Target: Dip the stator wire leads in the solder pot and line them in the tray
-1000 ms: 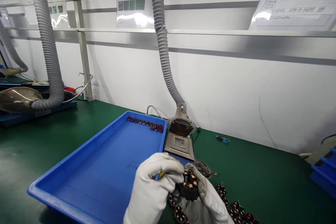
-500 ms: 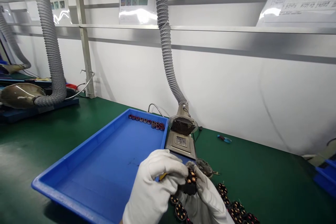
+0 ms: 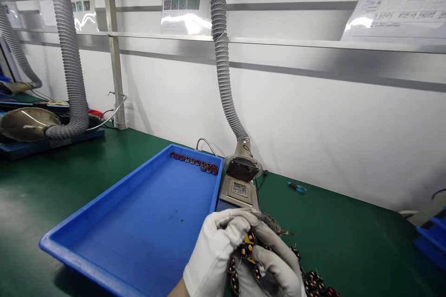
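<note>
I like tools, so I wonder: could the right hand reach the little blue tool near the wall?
Probably yes, with a stretch: past the round parts at the right hand and a low grey object, only green table lies before the blue tool.

Well beyond the right hand (image 3: pixel 278 253) and a little to its right lies a small blue-and-dark hand tool (image 3: pixel 297 187); far off to that same side are blue bins (image 3: pixel 434 241). Far to the left of the left hand (image 3: pixel 216 248), a grey hose (image 3: pixel 71 65) bends down to a brownish hood (image 3: pixel 29 124), near a pale post (image 3: pixel 114 51). High beyond both hands, a printed sheet (image 3: pixel 400 7) leans above a metal rail (image 3: pixel 278 42).
</note>
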Demonstrator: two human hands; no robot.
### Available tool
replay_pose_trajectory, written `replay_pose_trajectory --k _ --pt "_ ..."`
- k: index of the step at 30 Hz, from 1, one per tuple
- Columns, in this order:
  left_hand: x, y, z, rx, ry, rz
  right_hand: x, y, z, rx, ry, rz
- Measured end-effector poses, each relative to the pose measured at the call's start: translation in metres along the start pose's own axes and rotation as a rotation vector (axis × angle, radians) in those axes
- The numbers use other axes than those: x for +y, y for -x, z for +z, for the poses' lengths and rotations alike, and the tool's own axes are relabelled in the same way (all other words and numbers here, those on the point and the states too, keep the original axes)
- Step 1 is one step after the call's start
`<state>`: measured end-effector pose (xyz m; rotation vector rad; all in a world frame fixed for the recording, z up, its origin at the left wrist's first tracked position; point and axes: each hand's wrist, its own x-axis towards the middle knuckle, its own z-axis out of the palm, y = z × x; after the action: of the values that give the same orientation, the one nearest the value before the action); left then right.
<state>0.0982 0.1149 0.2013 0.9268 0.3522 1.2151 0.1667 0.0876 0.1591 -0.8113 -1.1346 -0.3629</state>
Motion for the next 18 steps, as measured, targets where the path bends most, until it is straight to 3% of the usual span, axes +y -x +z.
replay_pose_trajectory --k 3,5,10,14,18 --pt "0.001 -0.001 -0.007 0.125 0.201 0.14 0.001 -0.001 -0.002 0.03 -0.018 0.044" --pt "0.012 -0.001 -0.012 0.176 0.176 0.157 0.001 -0.003 -0.005 0.048 -0.041 0.075" --pt "0.026 0.002 -0.005 0.024 -0.196 -0.109 0.0 -0.005 -0.009 0.027 -0.038 0.074" --pt "0.014 0.003 -0.002 0.154 -0.043 0.038 0.001 -0.005 -0.008 0.018 -0.02 0.015" --pt "0.016 0.004 -0.01 0.153 0.12 0.165 0.001 -0.005 -0.01 -0.013 -0.041 0.013"
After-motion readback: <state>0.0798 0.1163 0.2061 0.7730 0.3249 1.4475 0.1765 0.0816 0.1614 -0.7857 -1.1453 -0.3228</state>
